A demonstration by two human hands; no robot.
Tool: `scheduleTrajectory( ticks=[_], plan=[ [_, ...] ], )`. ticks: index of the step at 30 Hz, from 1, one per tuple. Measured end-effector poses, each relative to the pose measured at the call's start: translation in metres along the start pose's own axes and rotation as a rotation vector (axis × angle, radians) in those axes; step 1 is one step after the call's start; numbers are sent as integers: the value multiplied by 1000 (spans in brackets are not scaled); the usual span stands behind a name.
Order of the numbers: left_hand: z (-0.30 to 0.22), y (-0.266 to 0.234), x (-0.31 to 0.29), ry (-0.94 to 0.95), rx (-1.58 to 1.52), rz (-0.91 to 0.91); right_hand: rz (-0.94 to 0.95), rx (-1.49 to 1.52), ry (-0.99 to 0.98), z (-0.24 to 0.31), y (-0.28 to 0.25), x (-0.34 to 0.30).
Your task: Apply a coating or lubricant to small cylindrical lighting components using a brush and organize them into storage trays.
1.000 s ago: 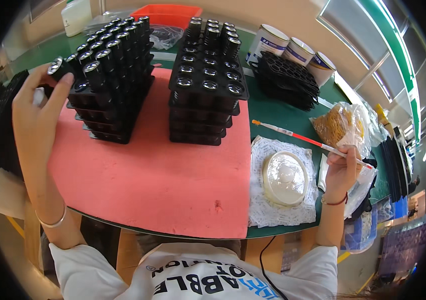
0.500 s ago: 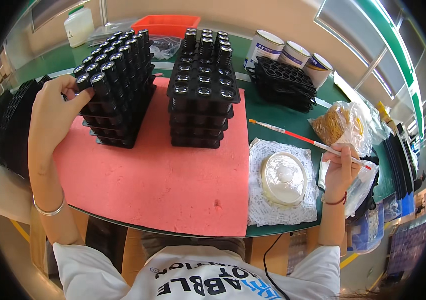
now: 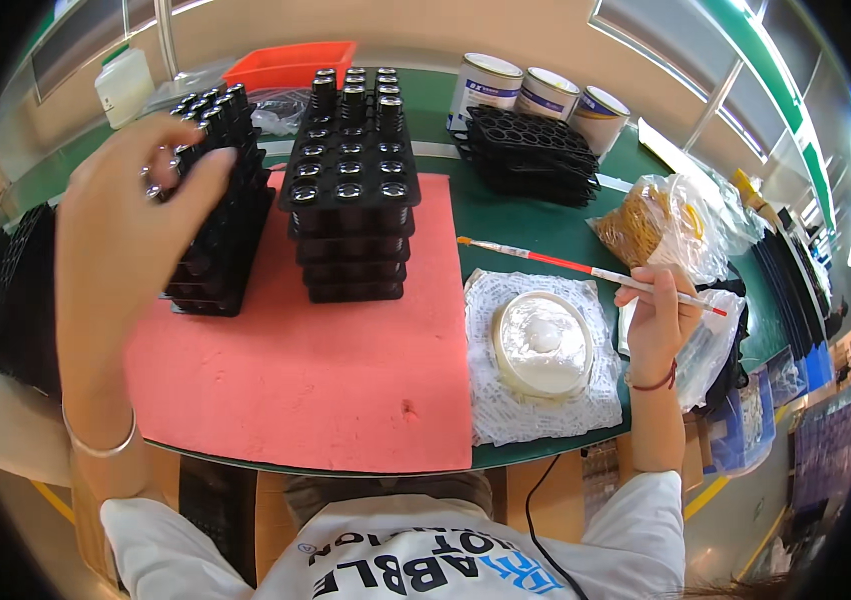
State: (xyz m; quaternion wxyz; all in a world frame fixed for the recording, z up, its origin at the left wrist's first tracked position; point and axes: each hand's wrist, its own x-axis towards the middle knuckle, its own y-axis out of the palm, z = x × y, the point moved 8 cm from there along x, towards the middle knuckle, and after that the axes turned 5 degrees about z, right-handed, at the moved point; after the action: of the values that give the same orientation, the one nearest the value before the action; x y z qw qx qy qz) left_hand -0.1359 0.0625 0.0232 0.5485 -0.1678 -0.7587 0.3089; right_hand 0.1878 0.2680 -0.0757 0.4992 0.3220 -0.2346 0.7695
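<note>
My left hand (image 3: 131, 215) is raised over the left stack of black trays (image 3: 221, 265). Its thumb and fingers are curled but apart, with shiny-topped black cylinders (image 3: 211, 115) partly visible in the stack beyond them; the hand hides much of the tray. To its right stands a second tray stack (image 3: 354, 245), also holding black cylinders (image 3: 349, 192), some raised at the back. My right hand (image 3: 668, 305) is closed on a thin paintbrush (image 3: 556, 262), its bristles pointing left. Below the brush, a round white dish (image 3: 544, 345) with glossy contents sits on printed paper (image 3: 491, 428).
A pink mat (image 3: 296, 390) covers the green table's front. Behind are an orange bin (image 3: 291, 65), a white jug (image 3: 124, 88), several cans (image 3: 486, 85) and black honeycomb trays (image 3: 531, 160). Bagged rubber bands (image 3: 636, 220) lie right; more black trays (image 3: 16, 300) stand far left.
My left hand has risen off the cylinder it was pinching at the near corner of the left stack, its fingers now apart. The view has shifted; my right hand keeps its hold on the paintbrush.
</note>
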Motion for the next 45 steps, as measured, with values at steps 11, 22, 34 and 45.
scheduleTrajectory(
  ticks=[11,22,34,45],
  plan=[
    [-30,134,80,107,313,471,-13,6,59,-5,-4,0],
    [-12,117,90,64,135,290,25,88,35,-5,3,6],
    [-89,123,-98,412,-574,729,-69,200,107,-18,-6,4],
    [-42,189,-106,-226,-1312,886,128,384,154,-26,17,0]
  ],
)
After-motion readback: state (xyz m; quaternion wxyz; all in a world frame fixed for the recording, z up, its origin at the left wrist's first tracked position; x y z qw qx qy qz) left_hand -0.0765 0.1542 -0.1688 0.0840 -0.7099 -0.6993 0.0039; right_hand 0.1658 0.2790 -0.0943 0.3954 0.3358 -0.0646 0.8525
